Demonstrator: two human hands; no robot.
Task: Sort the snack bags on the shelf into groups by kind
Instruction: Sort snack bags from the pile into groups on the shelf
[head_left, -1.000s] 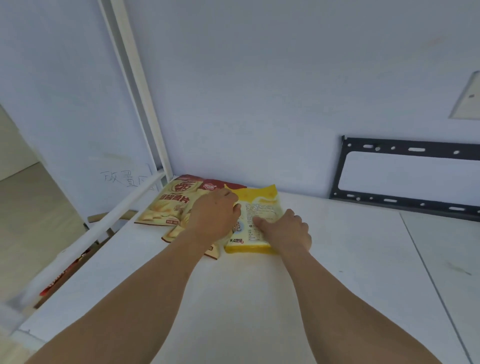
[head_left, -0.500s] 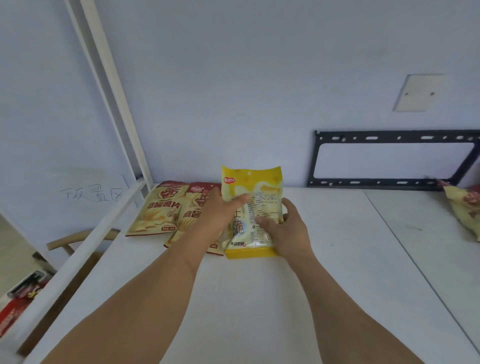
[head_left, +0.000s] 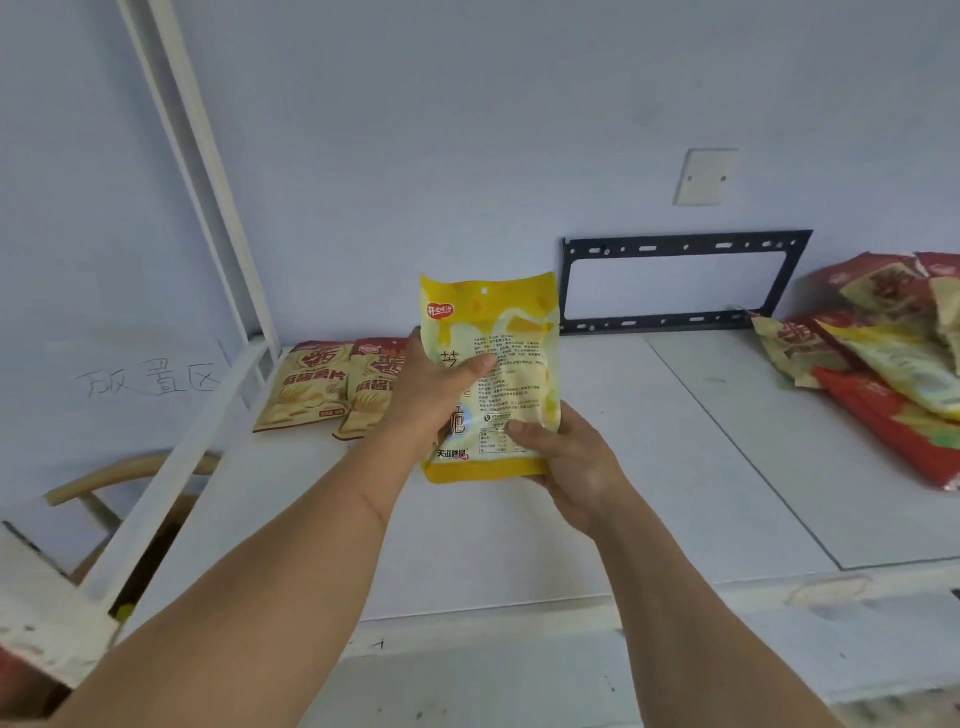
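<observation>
**Yellow bag held upright in both hands above the shelf**

The yellow snack bag (head_left: 491, 374) is off the shelf (head_left: 649, 467), held upright with its long axis vertical and its printed back toward the camera. The left hand (head_left: 431, 395) grips the bag's left edge at mid-height, thumb curled across the face, the other fingers hidden behind. The right hand (head_left: 566, 457) pinches the lower right corner, thumb in front, fingers underneath.

Two tan chip bags (head_left: 332, 387) lie flat side by side at the shelf's rear left corner, just behind the left hand. An unsorted pile of red and yellow bags (head_left: 883, 353) sits at the right edge, well apart.

Judgement: the bag differs in kind from the tan pair, so it needs its own spot. Bare shelf lies directly below and right of the bag; the right hand is nearer that ground. Laying it down means tipping the long axis from vertical to flat.
</observation>
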